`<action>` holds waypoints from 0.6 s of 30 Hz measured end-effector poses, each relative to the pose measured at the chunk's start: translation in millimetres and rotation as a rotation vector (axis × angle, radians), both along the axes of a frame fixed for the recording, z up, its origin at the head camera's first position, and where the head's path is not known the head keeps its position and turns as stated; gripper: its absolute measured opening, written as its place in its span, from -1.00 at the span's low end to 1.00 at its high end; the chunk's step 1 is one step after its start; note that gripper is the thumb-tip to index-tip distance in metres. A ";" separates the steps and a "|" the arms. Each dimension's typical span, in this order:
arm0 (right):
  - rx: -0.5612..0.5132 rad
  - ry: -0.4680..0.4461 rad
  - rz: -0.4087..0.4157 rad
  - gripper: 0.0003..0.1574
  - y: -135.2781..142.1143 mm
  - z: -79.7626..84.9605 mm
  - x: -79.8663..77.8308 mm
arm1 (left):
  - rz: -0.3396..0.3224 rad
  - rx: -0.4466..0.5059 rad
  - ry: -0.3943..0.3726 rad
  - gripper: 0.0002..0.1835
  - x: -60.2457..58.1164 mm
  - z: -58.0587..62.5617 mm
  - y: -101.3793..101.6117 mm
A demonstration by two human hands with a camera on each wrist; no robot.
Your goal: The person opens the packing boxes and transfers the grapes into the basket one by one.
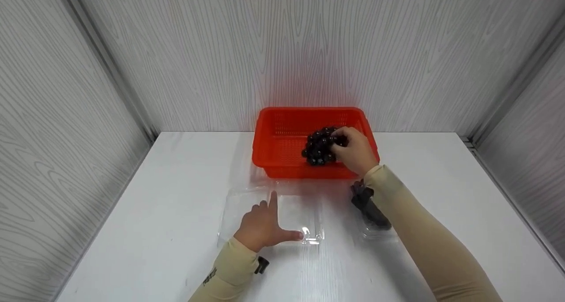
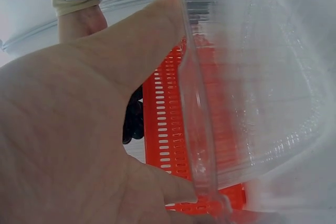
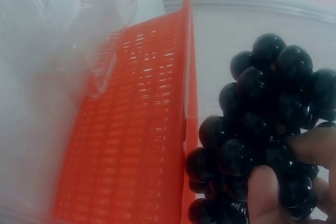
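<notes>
My right hand (image 1: pixel 355 152) pinches a bunch of dark grapes (image 1: pixel 318 147) between thumb and fingers, over the front right of the red plastic basket (image 1: pixel 276 171). Glossy round grapes fill the right side of the right wrist view, with the fingertips pressed in among them. In front of the basket, my left hand (image 1: pixel 260 227) lies at a clear plastic container (image 1: pixel 300 211), its thumb and index finger stretched wide apart. The left wrist view shows the thumb (image 2: pixel 152 22) straight along the container's rim, with the red basket behind.
Beneath the right forearm lies a dark elongated thing (image 1: pixel 375 216) beside clear plastic, partly hidden by the sleeve. The white tabletop (image 1: pixel 145 240) ends at a grey wood-grain wall (image 1: pixel 212 63) right behind the basket. More panels rise at both sides.
</notes>
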State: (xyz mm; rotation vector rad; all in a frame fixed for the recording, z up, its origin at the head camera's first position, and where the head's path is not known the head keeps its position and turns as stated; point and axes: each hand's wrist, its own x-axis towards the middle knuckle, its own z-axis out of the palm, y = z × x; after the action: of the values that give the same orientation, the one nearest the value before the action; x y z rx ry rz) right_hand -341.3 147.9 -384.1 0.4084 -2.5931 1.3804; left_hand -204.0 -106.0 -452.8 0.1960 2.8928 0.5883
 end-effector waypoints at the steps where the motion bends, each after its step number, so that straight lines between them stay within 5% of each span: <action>1: 0.001 -0.014 0.007 -0.71 -1.0 0.0 -0.9 | 0.003 0.000 -0.001 0.44 0.0 0.3 0.0; 12: 0.069 -0.020 -0.004 -0.71 -3.1 -0.4 -13.8 | 0.006 0.004 -0.005 0.44 -0.2 -0.5 1.2; 18: 0.021 0.066 -0.040 -0.72 -3.5 -2.2 -18.5 | 0.000 0.000 -0.001 0.43 0.0 -0.7 1.4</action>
State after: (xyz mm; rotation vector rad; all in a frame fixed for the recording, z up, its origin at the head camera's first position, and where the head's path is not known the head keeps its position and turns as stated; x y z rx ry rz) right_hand -359.9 144.4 -386.3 0.3956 -2.5511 1.3054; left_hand -204.0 -104.5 -453.5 0.1951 2.8921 0.5880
